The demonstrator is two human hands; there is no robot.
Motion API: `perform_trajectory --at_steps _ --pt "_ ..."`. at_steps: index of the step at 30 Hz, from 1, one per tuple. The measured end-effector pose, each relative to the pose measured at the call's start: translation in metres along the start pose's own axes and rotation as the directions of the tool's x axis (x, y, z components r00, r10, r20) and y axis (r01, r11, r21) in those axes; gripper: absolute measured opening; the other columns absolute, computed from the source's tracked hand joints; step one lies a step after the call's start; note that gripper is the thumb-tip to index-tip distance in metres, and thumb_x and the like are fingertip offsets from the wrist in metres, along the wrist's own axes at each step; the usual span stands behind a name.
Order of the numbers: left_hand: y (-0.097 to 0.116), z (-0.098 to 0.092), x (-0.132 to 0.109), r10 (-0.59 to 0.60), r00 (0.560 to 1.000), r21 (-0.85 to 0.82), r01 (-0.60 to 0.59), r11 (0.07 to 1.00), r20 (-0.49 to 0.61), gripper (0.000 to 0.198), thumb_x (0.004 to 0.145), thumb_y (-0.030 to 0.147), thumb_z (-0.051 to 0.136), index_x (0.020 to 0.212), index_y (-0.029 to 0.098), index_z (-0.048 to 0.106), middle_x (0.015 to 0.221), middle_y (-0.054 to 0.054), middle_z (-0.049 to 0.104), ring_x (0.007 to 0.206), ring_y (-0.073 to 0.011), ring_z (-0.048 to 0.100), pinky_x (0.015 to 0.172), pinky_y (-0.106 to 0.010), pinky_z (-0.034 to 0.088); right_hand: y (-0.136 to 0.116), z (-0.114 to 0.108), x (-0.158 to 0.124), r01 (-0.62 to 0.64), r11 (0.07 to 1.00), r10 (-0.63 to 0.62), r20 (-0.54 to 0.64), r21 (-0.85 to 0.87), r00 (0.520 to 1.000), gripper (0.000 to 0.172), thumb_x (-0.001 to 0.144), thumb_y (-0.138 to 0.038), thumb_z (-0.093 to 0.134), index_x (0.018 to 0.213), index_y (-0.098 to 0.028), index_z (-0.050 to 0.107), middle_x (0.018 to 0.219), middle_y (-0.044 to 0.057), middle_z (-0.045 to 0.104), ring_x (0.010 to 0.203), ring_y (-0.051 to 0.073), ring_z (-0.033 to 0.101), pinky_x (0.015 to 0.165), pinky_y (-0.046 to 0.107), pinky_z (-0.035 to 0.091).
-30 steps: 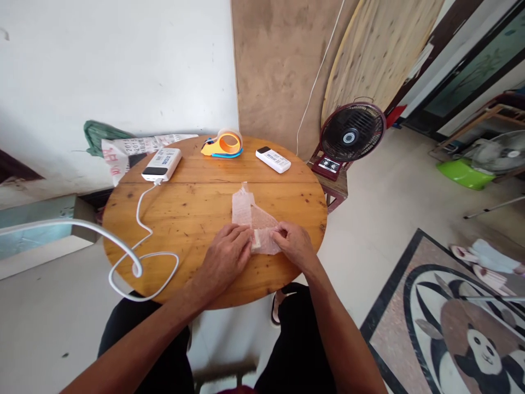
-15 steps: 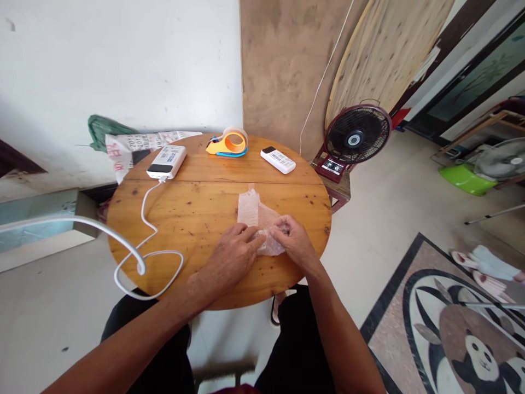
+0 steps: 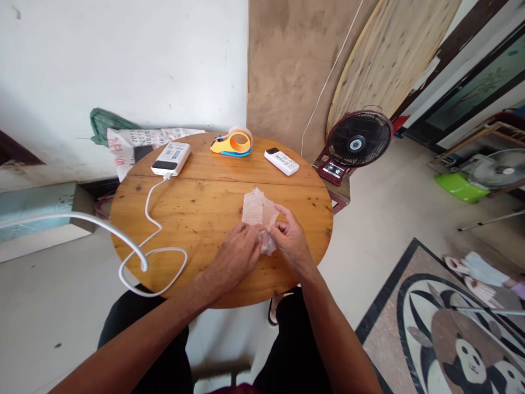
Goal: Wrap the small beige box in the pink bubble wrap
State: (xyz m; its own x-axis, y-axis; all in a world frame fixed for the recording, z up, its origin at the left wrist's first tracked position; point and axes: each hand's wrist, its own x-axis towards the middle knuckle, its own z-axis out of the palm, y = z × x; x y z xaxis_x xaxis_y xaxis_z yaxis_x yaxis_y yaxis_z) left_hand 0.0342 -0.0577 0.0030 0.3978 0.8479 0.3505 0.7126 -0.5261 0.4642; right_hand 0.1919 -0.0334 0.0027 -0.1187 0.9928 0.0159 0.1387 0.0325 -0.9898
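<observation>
A crinkled, translucent pinkish piece of bubble wrap (image 3: pixel 253 206) lies near the front middle of the round wooden table (image 3: pixel 205 210). Its near end is bunched between my hands. My left hand (image 3: pixel 239 249) has its fingers curled onto the left side of that bunched end, pressing it down. From the right, my right hand (image 3: pixel 290 235) pinches the wrap with its thumb against bent fingers, one finger raised. Whatever is folded inside the wrap cannot be made out, and my fingers cover part of it.
Along the table's far side are a white power bank (image 3: pixel 172 158) with a white cable (image 3: pixel 152 216), an orange tape dispenser (image 3: pixel 233 142) and a smaller white power bank (image 3: pixel 282 161). A fan (image 3: pixel 356 143) stands beyond the right edge. At far right, another person's feet (image 3: pixel 471 273) show.
The wrap's near end has been gathered and folded up, so it is shorter and more bunched. My hands have drawn closer together around it. The view has shifted slightly.
</observation>
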Motion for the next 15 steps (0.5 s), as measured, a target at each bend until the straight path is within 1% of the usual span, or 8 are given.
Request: perform_trajectory --at_steps 3,5,7,9,12,15 --pt "-0.002 0.002 -0.002 -0.004 0.997 -0.047 0.001 0.999 -0.072 0.037 0.087 0.011 0.044 0.123 0.015 0.045 0.110 -0.011 0.061 0.101 -0.0237 0.055 0.088 -0.040 0.048 -0.006 0.003 -0.003 -0.004 0.998 0.006 0.030 -0.069 1.000 0.063 0.083 -0.029 0.056 0.139 -0.020 0.029 0.067 -0.006 0.055 0.051 0.010 0.051 0.052 0.023 0.044" --pt "-0.005 0.004 -0.003 0.013 0.994 -0.073 -0.021 0.997 -0.112 0.046 0.086 0.011 0.044 0.131 0.016 0.038 0.116 -0.011 0.059 0.105 -0.0237 0.055 0.091 -0.041 0.047 -0.010 0.005 -0.006 -0.008 0.995 0.015 0.064 -0.100 0.998 0.065 0.085 -0.028 0.052 0.143 -0.022 0.022 0.074 -0.003 0.060 0.048 0.009 0.052 0.052 0.024 0.046" --pt "-0.007 0.006 -0.003 0.016 0.991 -0.105 -0.030 0.994 -0.130 0.050 0.085 0.011 0.045 0.134 0.018 0.034 0.118 -0.011 0.058 0.107 -0.0235 0.055 0.093 -0.041 0.048 -0.014 0.004 -0.009 0.004 0.990 0.010 0.094 -0.144 0.996 0.065 0.087 -0.026 0.048 0.145 -0.023 0.017 0.083 -0.001 0.063 0.049 0.009 0.053 0.055 0.025 0.047" --pt "-0.009 0.007 -0.004 0.010 0.990 -0.136 -0.029 0.990 -0.141 0.051 0.085 0.012 0.046 0.135 0.019 0.034 0.119 -0.011 0.057 0.109 -0.0234 0.055 0.093 -0.040 0.048 -0.019 0.000 -0.011 0.035 0.976 -0.004 0.145 -0.215 0.989 0.065 0.087 -0.023 0.046 0.146 -0.023 0.017 0.090 0.001 0.065 0.054 0.009 0.055 0.059 0.025 0.048" --pt "-0.010 0.007 -0.005 -0.006 0.989 -0.172 -0.020 0.985 -0.148 0.050 0.085 0.013 0.047 0.134 0.020 0.036 0.121 -0.011 0.055 0.113 -0.0233 0.053 0.096 -0.040 0.047 -0.027 -0.007 -0.012 0.117 0.934 -0.018 0.281 -0.339 0.960 0.072 0.083 -0.017 0.051 0.147 -0.023 0.018 0.100 0.003 0.064 0.064 0.009 0.056 0.063 0.024 0.047" --pt "-0.012 0.007 -0.006 -0.010 0.991 -0.205 -0.017 0.979 -0.134 0.049 0.085 0.013 0.048 0.132 0.021 0.038 0.123 -0.011 0.054 0.116 -0.0236 0.052 0.097 -0.041 0.047 -0.034 -0.013 -0.007 0.207 0.889 -0.014 0.428 -0.409 0.904 0.077 0.079 -0.014 0.056 0.147 -0.023 0.019 0.107 0.005 0.062 0.069 0.009 0.057 0.066 0.024 0.046"
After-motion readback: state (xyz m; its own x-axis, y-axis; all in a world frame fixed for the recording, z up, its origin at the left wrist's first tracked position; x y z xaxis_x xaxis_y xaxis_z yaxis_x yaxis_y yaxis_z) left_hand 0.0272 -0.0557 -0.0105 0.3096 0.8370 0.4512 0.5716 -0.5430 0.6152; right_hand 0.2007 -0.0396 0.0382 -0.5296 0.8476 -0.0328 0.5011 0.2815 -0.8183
